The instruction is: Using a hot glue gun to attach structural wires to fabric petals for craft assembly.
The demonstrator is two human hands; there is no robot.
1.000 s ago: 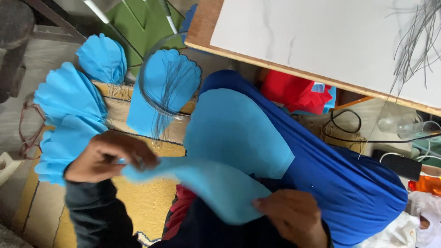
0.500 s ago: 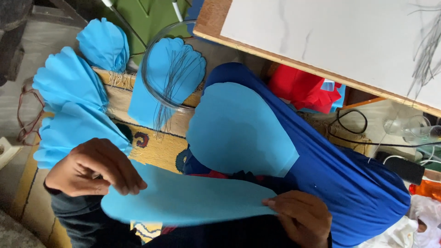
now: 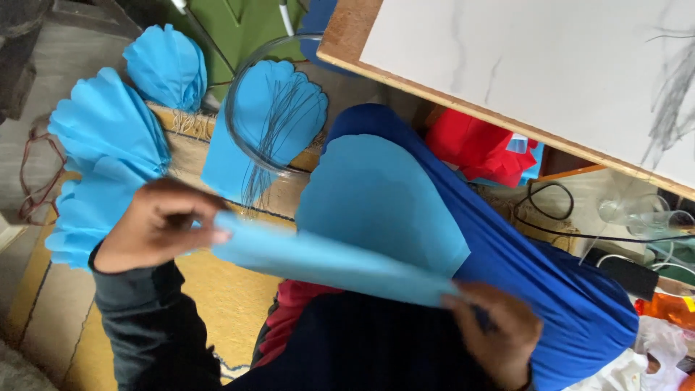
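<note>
Pinching one end of a long strip of light blue paper (image 3: 326, 262), the left hand (image 3: 163, 228) closes its grip narrowly, thumb and fingertips pressed together on the folded edge near the left of the view. The right hand (image 3: 496, 337) holds the other end, its fingers curled down over the paper so that the grip is shut on it, though the fingertips themselves are partly hidden. The strip stretches taut between the two hands, its long axis running from upper left down to lower right, across the person's lap; each hand has one end and neither is nearer the middle. Just behind the strip, touching or nearly touching it, lies a rounded sheet of the same light blue paper (image 3: 380, 203), spread over a bundle of dark blue cloth (image 3: 572, 304) that slopes away to the right. Farther out to the left, several fan-shaped, pleated blue paper pieces (image 3: 108, 137) lie on the floor and on a yellowish mat (image 3: 217, 297). Above the hands a glass bowl (image 3: 242, 87) sits over another scalloped blue sheet, with a bunch of thin wires (image 3: 271, 134) resting in it. Red cloth (image 3: 478, 148) shows beneath the edge of a white counter (image 3: 521, 51) with a wooden rim at upper right, well apart from both hands.
</note>
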